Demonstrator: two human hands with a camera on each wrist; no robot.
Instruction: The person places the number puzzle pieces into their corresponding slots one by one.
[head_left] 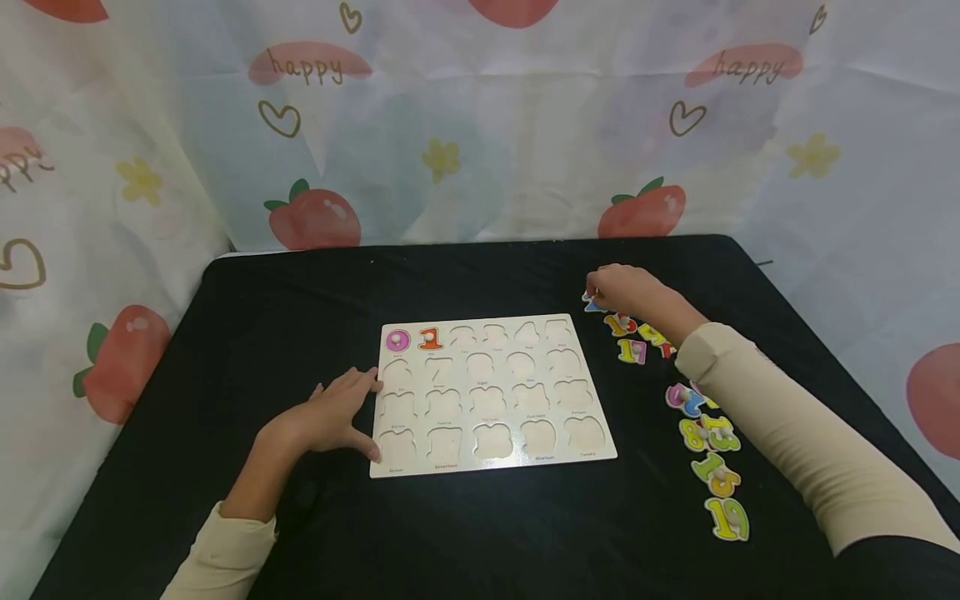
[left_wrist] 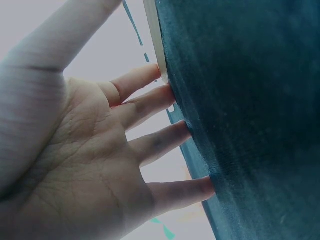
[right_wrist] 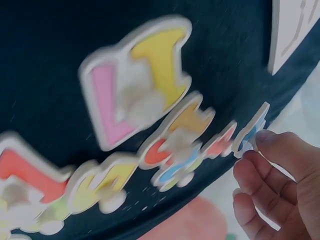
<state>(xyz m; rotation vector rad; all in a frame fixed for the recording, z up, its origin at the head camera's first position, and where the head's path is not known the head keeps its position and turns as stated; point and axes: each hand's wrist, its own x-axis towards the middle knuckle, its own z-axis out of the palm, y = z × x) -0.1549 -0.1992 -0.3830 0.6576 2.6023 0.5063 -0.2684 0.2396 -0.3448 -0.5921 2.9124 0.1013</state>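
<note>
A pale wooden number puzzle board (head_left: 491, 458) lies on the black cloth, with a pink 0 (head_left: 398, 340) and an orange 1 (head_left: 431, 338) set in its top left recesses. My left hand (head_left: 322, 418) rests along the board's left edge, thumb and fingers spread and fairly straight; in the left wrist view the fingertips (left_wrist: 202, 187) reach the dark cloth. Beyond the board's far right corner, my right hand (head_left: 628, 290) pinches a blue number piece (right_wrist: 254, 129) between thumb and fingers. Close by lies a yellow and pink 17 piece (head_left: 632, 351).
Several loose number pieces run down the right side, partly under my right forearm: a purple and blue piece (head_left: 684, 399), a yellow 8 (head_left: 693, 435), and a yellow and green 19 (head_left: 727, 519) nearest me. A printed curtain (head_left: 480, 158) stands behind the table.
</note>
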